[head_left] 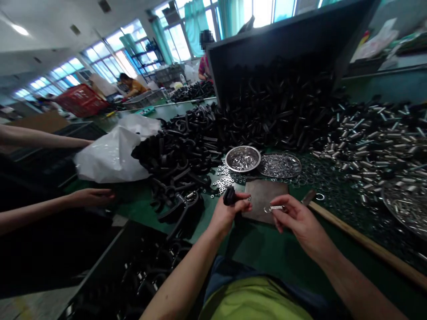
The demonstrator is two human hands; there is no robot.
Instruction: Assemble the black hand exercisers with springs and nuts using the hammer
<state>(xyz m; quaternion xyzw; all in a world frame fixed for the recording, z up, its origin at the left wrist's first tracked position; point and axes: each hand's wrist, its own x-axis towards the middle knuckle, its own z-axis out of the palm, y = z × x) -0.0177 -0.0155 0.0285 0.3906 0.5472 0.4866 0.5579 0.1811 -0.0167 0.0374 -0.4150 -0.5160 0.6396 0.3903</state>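
Observation:
My left hand (227, 211) is closed round a black plastic part (229, 196), whose rounded end sticks up above the fist. Something small and shiny shows at its fingertips. Opposite it, my right hand (292, 214) pinches a metal spring (276, 208) with a thin ring or hook at its left end. Between and behind the hands lies a flat grey-brown plate (265, 200) on the green table. A round steel bowl (243, 159) of small metal pieces stands beyond it, beside a shallow dish (280, 165) of shiny parts.
A hammer (360, 235) lies at right. Springs (373, 146) and black parts (287, 111) are heaped behind, with a large dark bin (300, 31). At left are another person's hands (90, 198), a white plastic bag (113, 153) and a crate of parts (133, 266).

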